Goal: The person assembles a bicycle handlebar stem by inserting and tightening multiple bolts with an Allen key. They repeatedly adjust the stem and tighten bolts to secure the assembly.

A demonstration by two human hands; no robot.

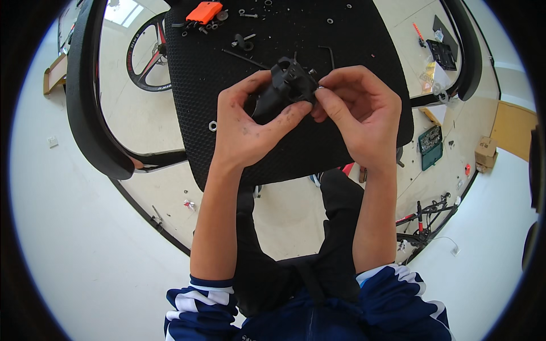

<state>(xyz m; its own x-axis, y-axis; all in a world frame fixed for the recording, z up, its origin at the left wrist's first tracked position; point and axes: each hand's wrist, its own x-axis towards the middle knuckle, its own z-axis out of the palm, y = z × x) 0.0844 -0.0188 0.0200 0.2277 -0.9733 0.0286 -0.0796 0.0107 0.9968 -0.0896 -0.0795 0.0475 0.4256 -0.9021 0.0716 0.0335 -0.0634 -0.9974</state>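
Observation:
Above the black seat surface, my left hand [250, 122] is wrapped round a black clamp-like part [291, 79] with an open ring on its upper side. My left thumb presses along its lower edge. My right hand [358, 108] is closed in a pinch against the part's right side; a tiny bright bit shows at the fingertips, too small to name. A small bolt [313, 72] sticks out of the part just above that pinch. Beyond the hands lie a hex key [329, 55] and a thin black rod [242, 58]. One hex nut [212, 125] rests left of my left hand.
The padded chair seat [196, 102] has armrests [85, 96] on both sides. An orange piece [205, 12] lies among loose bolts and washers at its far left. On the floor are a wheel [149, 54], a green tool case [431, 149], a bike frame [422, 221] and a cardboard box [485, 152].

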